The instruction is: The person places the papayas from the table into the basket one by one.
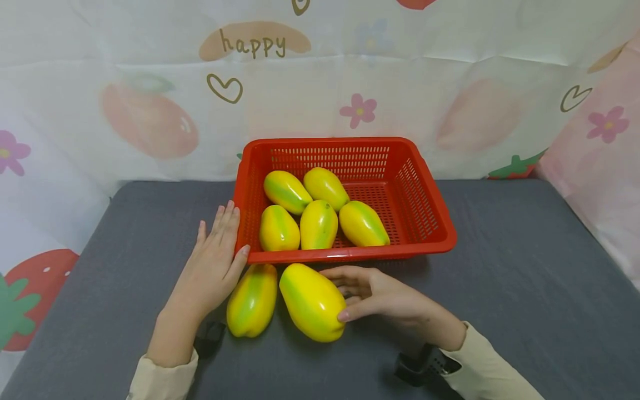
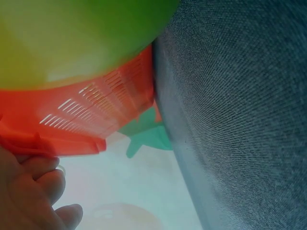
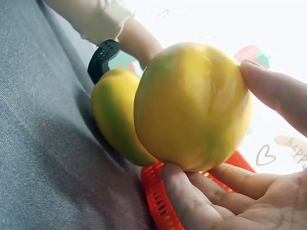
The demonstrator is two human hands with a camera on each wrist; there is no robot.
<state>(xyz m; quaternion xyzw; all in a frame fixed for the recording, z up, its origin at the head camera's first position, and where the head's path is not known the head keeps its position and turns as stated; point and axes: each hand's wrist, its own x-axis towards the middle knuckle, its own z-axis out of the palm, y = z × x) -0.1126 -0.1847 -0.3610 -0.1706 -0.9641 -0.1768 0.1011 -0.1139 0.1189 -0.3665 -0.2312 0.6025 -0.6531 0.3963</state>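
My right hand (image 1: 382,294) grips a yellow-green papaya (image 1: 314,304) by its blunt end, just in front of the basket. In the right wrist view, thumb and fingers (image 3: 192,201) lie on opposite sides of that papaya (image 3: 192,108). With straight fingers, my left hand (image 1: 210,266) rests against the left side of the red plastic basket (image 1: 345,255), its thumb by the front corner. Another papaya (image 1: 252,301) lies on the cloth between the hands. Inside the basket are several more papayas (image 1: 318,225), mostly toward its left.
A grey cloth (image 1: 520,289) covers the table. Behind it hangs a pale printed curtain (image 1: 400,83) with hearts, flowers and fruit. Dark wrist straps (image 1: 420,366) sit at both wrists. The basket's right part shows its bare slotted floor (image 1: 375,200).
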